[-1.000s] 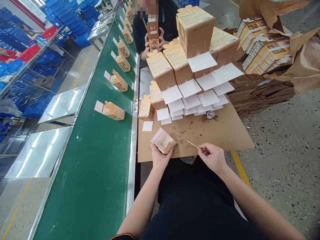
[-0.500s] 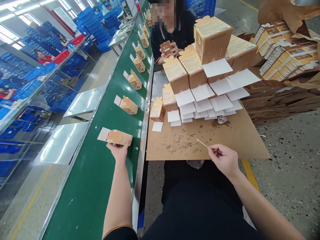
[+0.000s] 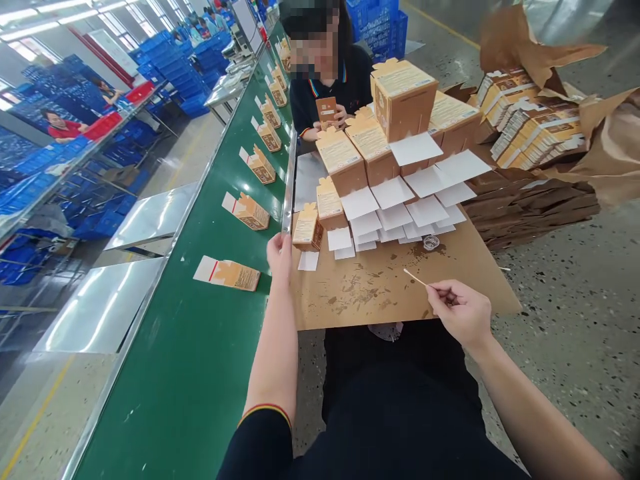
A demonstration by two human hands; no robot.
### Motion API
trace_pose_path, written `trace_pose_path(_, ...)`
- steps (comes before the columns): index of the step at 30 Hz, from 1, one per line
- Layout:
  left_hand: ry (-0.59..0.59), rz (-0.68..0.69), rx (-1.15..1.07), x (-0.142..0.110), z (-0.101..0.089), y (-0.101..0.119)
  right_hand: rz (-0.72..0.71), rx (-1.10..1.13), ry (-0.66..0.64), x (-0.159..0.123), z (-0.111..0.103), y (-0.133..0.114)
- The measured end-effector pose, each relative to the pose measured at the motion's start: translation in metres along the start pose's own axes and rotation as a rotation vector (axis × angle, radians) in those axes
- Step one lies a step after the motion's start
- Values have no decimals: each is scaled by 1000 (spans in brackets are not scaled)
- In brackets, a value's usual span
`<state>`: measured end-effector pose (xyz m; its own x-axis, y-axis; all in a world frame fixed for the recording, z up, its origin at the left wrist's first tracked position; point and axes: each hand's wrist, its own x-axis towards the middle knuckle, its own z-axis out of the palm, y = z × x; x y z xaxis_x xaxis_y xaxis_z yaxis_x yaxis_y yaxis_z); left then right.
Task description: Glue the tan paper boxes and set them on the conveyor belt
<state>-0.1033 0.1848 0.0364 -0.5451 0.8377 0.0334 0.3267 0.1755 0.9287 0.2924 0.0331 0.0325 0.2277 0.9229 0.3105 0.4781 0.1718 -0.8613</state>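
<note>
My left hand point(image 3: 281, 259) is at the metal edge of the green conveyor belt point(image 3: 170, 347), just left of a small carton point(image 3: 305, 228) on the cardboard-covered table. Its fingers are slightly parted, nothing shows in them, and contact with that carton cannot be made out. A tan carton point(image 3: 234, 275) with its white flap out lies on the belt, apart from the hand. Over the table's front part, my right hand point(image 3: 459, 312) pinches a thin cotton swab point(image 3: 416, 278), its tip pointing up and left.
Stacked cartons point(image 3: 350, 163) with white flaps point(image 3: 393, 193) fill the table's far side. A small clear dish point(image 3: 431, 243) sits by wet spots on the cardboard point(image 3: 345, 313). More cartons point(image 3: 253, 212) line the belt. A co-worker point(image 3: 330, 80) holds a carton opposite; bundled flat cartons point(image 3: 540, 127) lie right.
My left hand has let go of the carton on the belt and moved right to the belt's edge. My right hand still holds the swab. The view has shifted a little.
</note>
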Motion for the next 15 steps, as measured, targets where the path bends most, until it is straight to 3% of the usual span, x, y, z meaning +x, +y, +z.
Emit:
trace_pose_path(2, -125, -96, 18, 17, 20, 17, 5, -9, 4, 3, -3, -2)
trace_pose_path(5, -191, -136, 28, 12, 22, 18, 29, -68, 41, 11, -14, 1)
trace_pose_path(7, -159, -151, -15, -6, 7, 6, 47, -152, 70, 20, -25, 5)
trace_pose_path(10, -80, -158, -306, -44, -25, -17, 55, -319, 28, 46, -39, 11)
trace_pose_path(13, -244, -224, -606, -88, -48, -28, 41, -448, -119, 78, -44, 15)
trace_pose_path(15, -380, -291, -684, -116, -53, -27, 17, -495, -216, 98, -41, 19)
